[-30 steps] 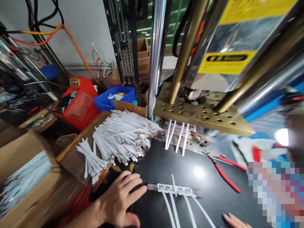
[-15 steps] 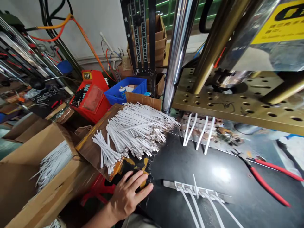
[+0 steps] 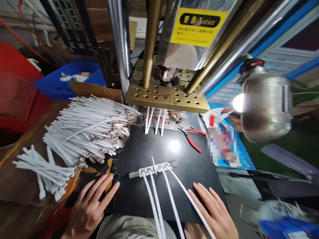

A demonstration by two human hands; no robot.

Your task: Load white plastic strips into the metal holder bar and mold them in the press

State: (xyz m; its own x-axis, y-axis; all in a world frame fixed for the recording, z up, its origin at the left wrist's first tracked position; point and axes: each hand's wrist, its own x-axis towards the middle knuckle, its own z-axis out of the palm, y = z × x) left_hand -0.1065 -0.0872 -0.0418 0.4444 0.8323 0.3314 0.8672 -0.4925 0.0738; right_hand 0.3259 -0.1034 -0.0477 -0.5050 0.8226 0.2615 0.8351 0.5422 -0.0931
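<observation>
My left hand (image 3: 92,204) lies open at the left edge of the black worktop (image 3: 139,146), fingers spread and nothing in them. My right hand (image 3: 215,210) rests open on the front right of the worktop. The rightmost of several white flat strips (image 3: 171,202) runs close along its index finger; whether they touch I cannot tell. These strips lead toward me from a flat metal bar (image 3: 134,174) with a white moulded piece along it. A short white sliver (image 3: 154,162) sticks up from the middle. Left of the bar lies a large heap of white strips with metal ends (image 3: 87,126).
A press with a perforated brass plate (image 3: 166,99) stands at the back, white strips (image 3: 156,122) poking out beneath it. Red-handled pliers (image 3: 191,142) lie before it. A metal lamp (image 3: 266,106) hangs at right. A blue bin (image 3: 74,79) sits behind the heap.
The view has swung right and the scene has shifted left, bringing my right hand and the lamp into sight. My left hand stays open at the worktop's edge.
</observation>
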